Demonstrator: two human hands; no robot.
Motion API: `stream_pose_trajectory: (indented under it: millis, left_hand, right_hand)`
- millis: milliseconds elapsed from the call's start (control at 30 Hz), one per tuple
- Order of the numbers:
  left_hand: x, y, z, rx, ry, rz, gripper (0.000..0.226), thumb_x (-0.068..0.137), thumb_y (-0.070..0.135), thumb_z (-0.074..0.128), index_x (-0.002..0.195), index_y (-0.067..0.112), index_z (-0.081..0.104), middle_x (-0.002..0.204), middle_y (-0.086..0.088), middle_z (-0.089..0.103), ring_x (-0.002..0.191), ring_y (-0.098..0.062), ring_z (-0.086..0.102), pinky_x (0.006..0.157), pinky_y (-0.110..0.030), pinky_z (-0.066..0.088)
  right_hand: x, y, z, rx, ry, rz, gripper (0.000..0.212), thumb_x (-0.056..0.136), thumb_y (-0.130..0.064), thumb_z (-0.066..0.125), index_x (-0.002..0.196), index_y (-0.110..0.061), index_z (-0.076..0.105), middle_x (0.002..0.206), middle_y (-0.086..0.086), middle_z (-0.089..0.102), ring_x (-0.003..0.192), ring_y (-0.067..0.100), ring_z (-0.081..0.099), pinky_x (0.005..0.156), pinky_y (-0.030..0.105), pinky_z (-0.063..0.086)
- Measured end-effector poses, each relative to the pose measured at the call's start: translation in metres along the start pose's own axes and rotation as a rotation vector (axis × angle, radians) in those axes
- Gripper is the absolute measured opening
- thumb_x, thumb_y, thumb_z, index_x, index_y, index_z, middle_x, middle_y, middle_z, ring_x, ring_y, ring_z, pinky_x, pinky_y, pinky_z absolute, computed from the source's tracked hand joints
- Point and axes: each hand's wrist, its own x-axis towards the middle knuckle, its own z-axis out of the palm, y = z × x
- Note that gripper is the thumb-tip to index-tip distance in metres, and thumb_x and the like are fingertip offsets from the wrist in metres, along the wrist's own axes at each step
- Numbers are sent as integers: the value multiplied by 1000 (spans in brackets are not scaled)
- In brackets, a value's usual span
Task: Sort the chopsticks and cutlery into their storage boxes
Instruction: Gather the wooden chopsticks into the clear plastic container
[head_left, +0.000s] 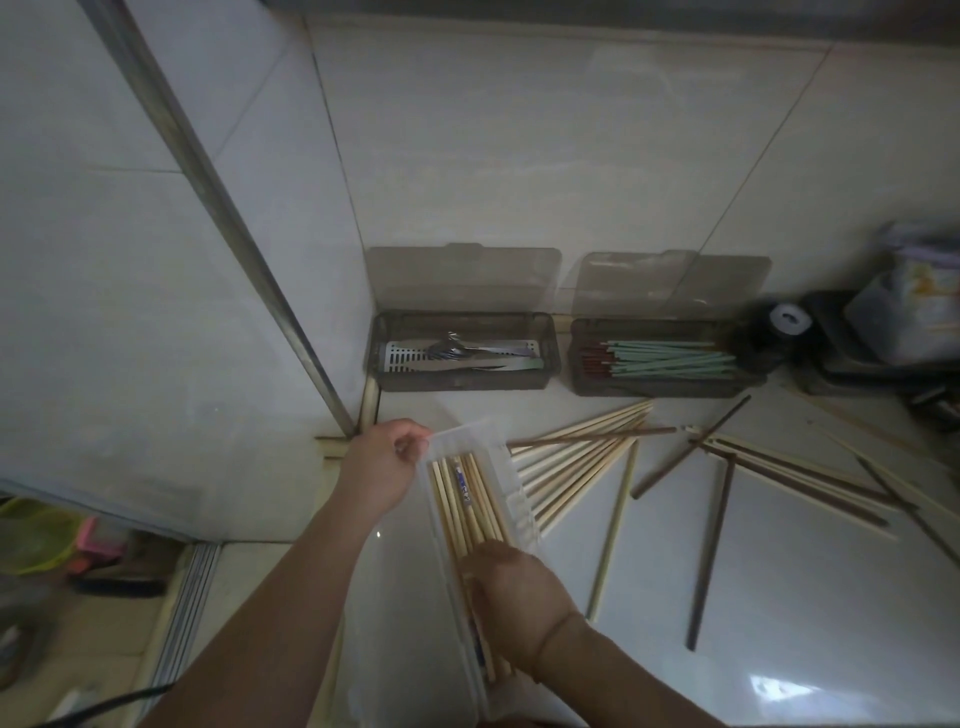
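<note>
The left hand (382, 470) pinches the clear box's (511, 501) far end while the right hand (514, 603) grips the wooden chopsticks (467, 514) inside it.

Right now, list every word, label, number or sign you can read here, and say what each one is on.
No text here can be read.
Wrapped chopstick in the clear box: blue print on its white sleeve, too blurred to read.
Bag at far right: coloured print, too blurred to read.
Two dark storage boxes: no lettering visible.
</note>
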Motion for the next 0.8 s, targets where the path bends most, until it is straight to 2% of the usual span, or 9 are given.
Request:
stream_pose_trajectory:
  millis: [67,167,200,267,333,533,667,733,800]
  left_hand:
    - [0,0,0,2,-1,-2,16,95,22,58,104,25,71,95,8,69,89,-8,62,75,-25,43]
    - [-1,0,-1,1,-3,11,16,95,22,58,103,25,71,97,8,69,91,-9,62,81,-27,47]
    - [0,0,-1,-3,1,12,16,95,21,58,103,25,71,97,8,70,92,-10,62,83,-28,49]
    - [1,-1,0,-7,5,13,15,94,21,59,100,26,72,97,7,71,92,-11,64,86,-32,51]
    - [0,-1,1,-3,-1,10,15,94,20,59,100,26,72,96,7,71,92,-11,64,85,-32,51]
    - [0,0,1,-4,6,5,14,95,21,59,101,25,71,96,7,70,92,-11,63,84,-32,50]
    - [0,0,1,-14,-2,-5,14,95,21,59,101,26,71,96,7,70,91,-11,63,80,-28,47]
    - [1,-1,1,-15,-4,5,14,95,22,59,100,25,72,97,6,70,92,-12,63,83,-30,49]
    - [1,0,1,-17,-1,7,13,94,22,60,99,25,72,97,5,71,92,-13,64,86,-32,51]
  right_hand:
    - [-8,8,-11,139,286,-57,21,85,-20,47,92,-21,67,88,-3,65,77,16,64,67,25,53]
    - [-18,34,-36,139,705,232,11,87,-24,57,89,-31,64,79,-11,67,61,6,60,58,18,48]
    - [-19,48,-44,96,652,430,5,90,-31,56,92,-32,60,81,-10,67,64,7,61,58,19,48]
    - [-20,81,-46,-44,304,829,29,90,-55,48,102,-29,54,92,-4,67,79,16,64,67,25,47]
    - [-25,103,-44,-102,65,1004,50,85,-69,43,107,-25,54,96,-1,65,87,21,64,73,30,50]
    - [-29,99,-31,-125,64,937,25,97,-37,39,104,-24,59,93,-2,65,82,17,63,66,26,44]
    - [-34,87,-32,32,63,824,18,93,-31,48,81,-21,56,73,-5,56,65,11,55,58,23,43]
    - [-39,79,-41,179,239,710,13,92,-22,55,79,-20,54,67,-5,58,59,6,54,52,11,41]
    - [-41,61,-56,326,496,576,14,90,-11,59,99,-20,52,68,-5,63,58,4,58,51,4,41]
